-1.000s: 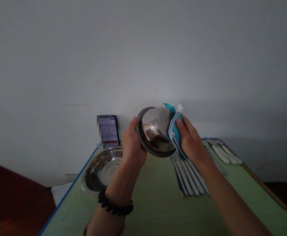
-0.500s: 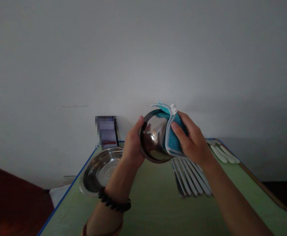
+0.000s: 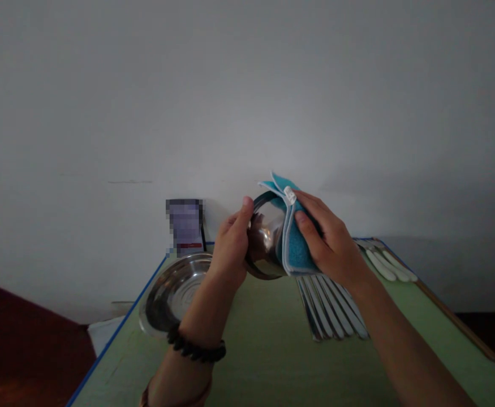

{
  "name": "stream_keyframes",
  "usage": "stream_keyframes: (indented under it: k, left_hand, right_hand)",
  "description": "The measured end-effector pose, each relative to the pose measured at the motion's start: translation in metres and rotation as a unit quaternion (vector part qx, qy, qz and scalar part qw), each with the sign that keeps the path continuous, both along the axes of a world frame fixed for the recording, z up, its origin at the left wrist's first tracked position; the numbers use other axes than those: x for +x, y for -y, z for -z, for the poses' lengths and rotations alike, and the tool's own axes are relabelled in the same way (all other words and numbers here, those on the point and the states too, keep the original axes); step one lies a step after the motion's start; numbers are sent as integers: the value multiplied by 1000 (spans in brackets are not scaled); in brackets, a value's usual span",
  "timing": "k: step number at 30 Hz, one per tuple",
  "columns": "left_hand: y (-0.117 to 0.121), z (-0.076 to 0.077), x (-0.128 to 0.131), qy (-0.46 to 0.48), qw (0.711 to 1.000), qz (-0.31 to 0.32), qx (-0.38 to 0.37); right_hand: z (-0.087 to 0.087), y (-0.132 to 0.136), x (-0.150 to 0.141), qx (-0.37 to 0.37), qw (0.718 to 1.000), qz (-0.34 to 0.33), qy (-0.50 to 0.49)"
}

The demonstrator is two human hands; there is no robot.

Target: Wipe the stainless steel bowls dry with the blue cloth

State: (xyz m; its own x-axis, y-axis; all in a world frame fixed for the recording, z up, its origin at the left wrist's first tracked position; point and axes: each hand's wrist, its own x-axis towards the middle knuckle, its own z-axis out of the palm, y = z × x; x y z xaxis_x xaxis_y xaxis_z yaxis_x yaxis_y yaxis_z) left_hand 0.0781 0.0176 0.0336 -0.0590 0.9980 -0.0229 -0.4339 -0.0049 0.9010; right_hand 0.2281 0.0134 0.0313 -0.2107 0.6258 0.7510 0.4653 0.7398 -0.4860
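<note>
My left hand [image 3: 231,249] grips the rim of a shiny steel bowl [image 3: 266,234], thumb uppermost, and holds it tilted on its side above the table. The bowl's rounded outside faces right. My right hand [image 3: 330,240] is closed on a folded blue cloth [image 3: 300,249] with pale edging and a small white tag, and presses it against the bowl's outer base. The cloth covers the base, and the fingers behind it are partly hidden. The inside of the bowl does not show.
A wide steel basin [image 3: 158,308] stands on the green table [image 3: 268,350] at left, behind my forearm. A phone [image 3: 186,226] leans on the wall. Several metal-handled utensils [image 3: 332,316] lie under my right hand; white-handled cutlery [image 3: 389,265] lies at the far right.
The bowl has shifted slightly right and turned its side more toward the right. My right hand has slid the cloth leftward over the base; both hands keep their hold.
</note>
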Motion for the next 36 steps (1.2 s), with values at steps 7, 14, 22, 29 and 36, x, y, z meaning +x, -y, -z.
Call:
stream_keyframes:
  k: [7,14,22,29,36]
  left_hand:
    - [-1,-1,0,56,998,-14,11]
    - [-2,1,1,55,998,-6,15]
    - [-3,5,-1,40,998,41,-5]
    - [-2,1,-4,39,998,54,24]
    - [-4,4,2,2,1000,7,28]
  right_hand:
    - [6,-4,-1,-11,997,53,-50]
    - [9,-6,-4,-17,995,68,-70]
    - [12,-8,-3,-32,994,78,-70]
    - [14,-9,-6,-19,995,82,-59]
    - [12,-6,-8,-9,997,72,-40]
